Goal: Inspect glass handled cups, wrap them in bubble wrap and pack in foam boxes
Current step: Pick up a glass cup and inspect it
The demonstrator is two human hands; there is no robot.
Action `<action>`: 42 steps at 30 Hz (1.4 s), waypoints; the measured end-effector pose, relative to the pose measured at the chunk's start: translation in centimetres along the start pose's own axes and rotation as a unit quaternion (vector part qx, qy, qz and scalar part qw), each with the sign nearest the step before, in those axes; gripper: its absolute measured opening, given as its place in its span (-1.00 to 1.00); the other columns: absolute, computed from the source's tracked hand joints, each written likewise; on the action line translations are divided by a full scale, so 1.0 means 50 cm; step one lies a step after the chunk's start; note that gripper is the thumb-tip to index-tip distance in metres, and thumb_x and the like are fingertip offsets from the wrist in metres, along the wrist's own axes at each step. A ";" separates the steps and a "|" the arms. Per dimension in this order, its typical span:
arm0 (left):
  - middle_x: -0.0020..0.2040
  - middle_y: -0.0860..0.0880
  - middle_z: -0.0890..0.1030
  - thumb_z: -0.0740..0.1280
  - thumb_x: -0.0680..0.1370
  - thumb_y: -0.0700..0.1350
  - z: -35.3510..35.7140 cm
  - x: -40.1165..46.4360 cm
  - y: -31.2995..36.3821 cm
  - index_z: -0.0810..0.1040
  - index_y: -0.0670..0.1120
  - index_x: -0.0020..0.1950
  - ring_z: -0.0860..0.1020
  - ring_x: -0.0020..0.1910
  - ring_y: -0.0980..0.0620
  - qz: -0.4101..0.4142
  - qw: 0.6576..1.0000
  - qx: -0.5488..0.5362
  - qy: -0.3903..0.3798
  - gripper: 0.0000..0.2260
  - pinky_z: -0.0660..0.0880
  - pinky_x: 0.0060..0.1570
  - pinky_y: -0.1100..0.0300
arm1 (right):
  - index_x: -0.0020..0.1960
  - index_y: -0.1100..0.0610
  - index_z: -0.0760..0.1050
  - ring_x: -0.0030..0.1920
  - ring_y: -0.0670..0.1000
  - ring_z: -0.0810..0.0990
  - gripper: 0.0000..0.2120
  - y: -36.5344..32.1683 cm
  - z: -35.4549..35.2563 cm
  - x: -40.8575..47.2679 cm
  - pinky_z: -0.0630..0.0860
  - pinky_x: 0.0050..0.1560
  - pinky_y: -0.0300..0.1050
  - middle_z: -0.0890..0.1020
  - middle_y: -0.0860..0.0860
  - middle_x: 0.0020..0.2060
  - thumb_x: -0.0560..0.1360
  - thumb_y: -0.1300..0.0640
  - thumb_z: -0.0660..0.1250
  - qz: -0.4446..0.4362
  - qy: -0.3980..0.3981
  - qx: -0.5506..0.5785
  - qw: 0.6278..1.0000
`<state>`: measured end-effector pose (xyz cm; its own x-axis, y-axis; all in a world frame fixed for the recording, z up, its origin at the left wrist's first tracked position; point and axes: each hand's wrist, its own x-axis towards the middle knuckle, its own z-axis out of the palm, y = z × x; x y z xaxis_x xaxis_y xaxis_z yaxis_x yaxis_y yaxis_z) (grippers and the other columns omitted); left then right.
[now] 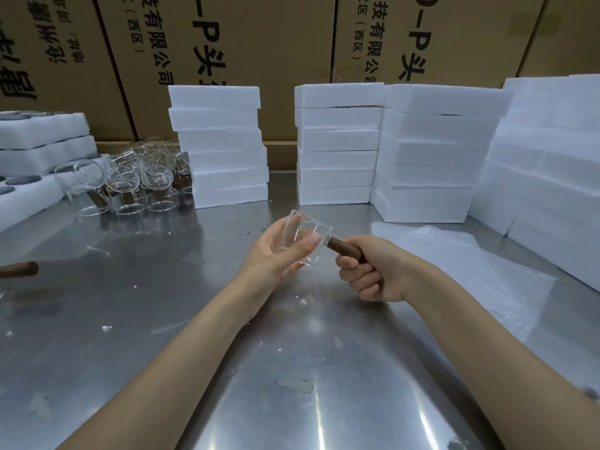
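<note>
Inspecting comes first: right hand (pixel 373 274) grips the wooden handle (pixel 345 250), left hand (pixel 279 251) cradles the glass cup (pixel 303 237). Bubble wrap (pixel 454 254) comes next, probably.

Both bare forearms reach forward from the bottom corners and converge at centre. The left hand (pixel 279 251) is turned palm-up, fingers loosely cupped and thumb laid across. The right hand (pixel 373 271) is curled into a fist, knuckles facing left, wrist bent slightly inward.
</note>
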<state>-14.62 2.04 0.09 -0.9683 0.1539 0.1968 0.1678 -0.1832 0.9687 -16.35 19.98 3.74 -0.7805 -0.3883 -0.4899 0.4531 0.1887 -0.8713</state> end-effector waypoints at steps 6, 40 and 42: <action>0.25 0.07 0.57 0.49 0.26 0.10 -0.007 0.001 0.011 0.47 0.07 0.27 0.58 0.18 0.11 0.018 0.995 -0.017 0.098 -0.41 0.56 0.04 0.29 | -0.23 0.09 0.55 -0.54 -0.08 0.29 -0.61 0.001 0.015 0.009 0.26 -0.51 -0.28 0.40 -0.04 -0.49 0.58 -0.07 0.10 -0.202 0.251 -0.034 0.946; 0.18 0.07 0.39 0.53 0.39 -0.11 0.000 -0.005 0.011 0.39 -0.01 0.43 0.36 0.18 0.19 0.291 0.836 0.443 0.144 -0.36 0.21 0.16 0.59 | 0.38 0.06 0.27 0.02 0.00 0.60 -0.38 0.012 0.039 0.021 0.60 -0.06 -0.08 0.59 0.02 0.06 0.44 -0.20 0.31 -0.254 0.171 0.054 0.950; 0.18 -0.02 0.41 0.53 0.40 -0.14 0.000 -0.005 0.013 0.41 -0.02 0.42 0.40 0.20 0.04 0.302 0.820 0.465 0.145 -0.38 0.22 0.18 0.52 | 0.42 0.01 0.15 0.07 0.00 0.59 -0.26 0.013 0.046 0.020 0.58 0.03 -0.03 0.54 0.02 0.13 0.37 -0.23 0.34 -0.260 0.162 0.040 0.951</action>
<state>-14.26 1.91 0.65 -0.6380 0.0460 0.7687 0.5700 0.6994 0.4313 -15.84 17.64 2.73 -0.9939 -0.1094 0.0122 -0.0092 -0.0275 -0.9996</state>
